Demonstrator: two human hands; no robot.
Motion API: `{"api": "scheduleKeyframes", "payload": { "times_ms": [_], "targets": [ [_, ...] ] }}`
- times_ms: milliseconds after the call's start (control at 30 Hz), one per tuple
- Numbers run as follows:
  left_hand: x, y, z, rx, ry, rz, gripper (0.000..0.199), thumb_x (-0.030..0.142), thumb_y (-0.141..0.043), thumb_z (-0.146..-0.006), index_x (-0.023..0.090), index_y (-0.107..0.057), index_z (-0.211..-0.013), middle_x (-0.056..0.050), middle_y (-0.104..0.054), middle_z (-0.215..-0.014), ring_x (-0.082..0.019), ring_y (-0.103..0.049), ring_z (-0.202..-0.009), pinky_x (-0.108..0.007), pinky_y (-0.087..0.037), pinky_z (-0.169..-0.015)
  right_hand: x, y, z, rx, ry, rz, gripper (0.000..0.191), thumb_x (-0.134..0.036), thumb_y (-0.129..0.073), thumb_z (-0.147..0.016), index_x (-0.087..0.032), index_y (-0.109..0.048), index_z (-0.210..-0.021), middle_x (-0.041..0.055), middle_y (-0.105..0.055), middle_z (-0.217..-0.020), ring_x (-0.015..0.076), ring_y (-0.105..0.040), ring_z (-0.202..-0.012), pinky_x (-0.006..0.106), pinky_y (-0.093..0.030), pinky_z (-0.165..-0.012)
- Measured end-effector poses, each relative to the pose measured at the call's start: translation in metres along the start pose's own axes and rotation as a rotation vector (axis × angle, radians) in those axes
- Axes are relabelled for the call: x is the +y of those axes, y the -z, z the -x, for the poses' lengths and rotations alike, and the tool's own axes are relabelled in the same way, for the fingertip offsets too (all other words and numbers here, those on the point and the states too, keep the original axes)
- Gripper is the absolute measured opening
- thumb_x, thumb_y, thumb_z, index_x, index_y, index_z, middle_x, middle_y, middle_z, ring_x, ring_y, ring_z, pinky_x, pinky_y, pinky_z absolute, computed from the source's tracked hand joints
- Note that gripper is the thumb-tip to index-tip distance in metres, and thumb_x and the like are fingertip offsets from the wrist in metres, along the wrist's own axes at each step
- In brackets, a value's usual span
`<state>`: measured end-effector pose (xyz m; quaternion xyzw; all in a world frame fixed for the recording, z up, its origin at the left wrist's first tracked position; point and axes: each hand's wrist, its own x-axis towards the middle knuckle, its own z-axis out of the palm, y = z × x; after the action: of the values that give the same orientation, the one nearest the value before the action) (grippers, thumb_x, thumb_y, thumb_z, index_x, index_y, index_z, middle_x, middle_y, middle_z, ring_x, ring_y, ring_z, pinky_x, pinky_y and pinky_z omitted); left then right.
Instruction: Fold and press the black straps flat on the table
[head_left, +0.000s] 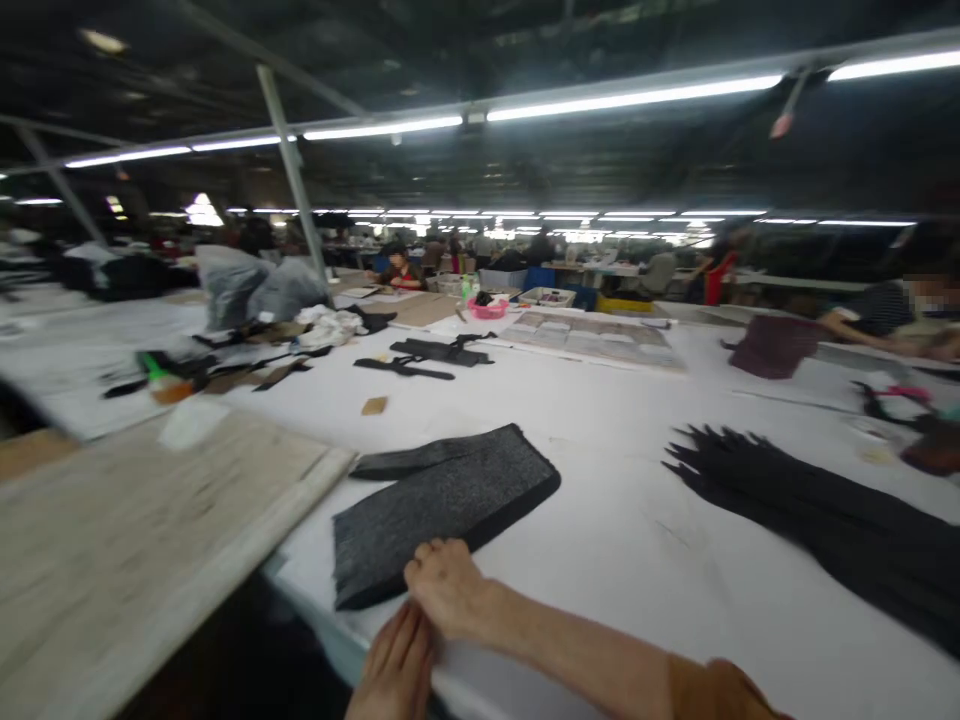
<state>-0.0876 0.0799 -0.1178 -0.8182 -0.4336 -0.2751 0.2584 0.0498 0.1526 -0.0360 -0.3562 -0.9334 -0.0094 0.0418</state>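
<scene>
A dark grey, felt-like piece with black edges lies folded on the white table, close to its front edge. My right hand rests at the near black edge of this piece with its fingers curled and pressed together; whatever is under the fingertips is hidden. Just below it, at the table edge, is my left hand, its fingers straight and side by side, fingertips touching or nearly touching my right hand. Nothing shows in my left hand.
A fringed stack of black strips lies at the right. To the left stands a worn board. Farther back are black pieces, a small tan block, a pink basket and a person at the right.
</scene>
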Motion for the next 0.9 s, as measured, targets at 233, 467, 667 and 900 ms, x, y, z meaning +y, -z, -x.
{"api": "scheduleKeyframes", "payload": {
  "times_ms": [233, 467, 667, 900],
  "targets": [
    [0.042, 0.036, -0.021, -0.226, 0.226, 0.108, 0.038, 0.002, -0.036, -0.081, 0.009, -0.059, -0.11, -0.013, -0.063, -0.114, -0.024, -0.055, -0.111, -0.041, -0.048, -0.095, -0.001, 0.006, 0.006, -0.119, -0.128, -0.095, 0.022, -0.008, -0.04, -0.086, -0.016, -0.06, -0.091, 0.0085, -0.061, -0.094, 0.0183, -0.058, -0.09, 0.026, -0.044, -0.071],
    [0.027, 0.032, -0.036, -0.303, 0.288, 0.081, 0.037, -0.002, -0.038, -0.077, 0.004, -0.059, -0.107, -0.016, -0.063, -0.11, -0.027, -0.056, -0.105, -0.042, -0.048, -0.092, 0.001, 0.011, 0.006, -0.133, -0.176, -0.14, 0.022, -0.008, -0.04, -0.085, -0.017, -0.06, -0.087, 0.0047, -0.062, -0.093, 0.018, -0.059, -0.086, 0.026, -0.044, -0.069],
    [0.025, 0.036, -0.047, -0.492, 0.402, -0.055, 0.036, -0.004, -0.039, -0.076, 0.004, -0.06, -0.103, -0.016, -0.064, -0.104, -0.028, -0.06, -0.095, -0.043, -0.05, -0.086, -0.005, 0.001, 0.001, -0.032, -0.325, -0.272, 0.023, -0.006, -0.039, -0.083, -0.015, -0.06, -0.089, 0.0098, -0.061, -0.095, 0.022, -0.057, -0.094, 0.03, -0.044, -0.076],
    [0.026, 0.037, -0.046, -0.613, 0.332, -0.167, 0.047, -0.005, -0.041, -0.075, 0.004, -0.056, -0.119, -0.021, -0.057, -0.123, -0.03, -0.053, -0.115, -0.039, -0.047, -0.094, 0.076, 0.002, 0.009, 0.295, -0.761, -0.8, 0.013, -0.013, -0.044, -0.077, -0.017, -0.056, -0.074, 0.0044, -0.062, -0.074, 0.0181, -0.061, -0.08, 0.03, -0.048, -0.076]
  ]
}}
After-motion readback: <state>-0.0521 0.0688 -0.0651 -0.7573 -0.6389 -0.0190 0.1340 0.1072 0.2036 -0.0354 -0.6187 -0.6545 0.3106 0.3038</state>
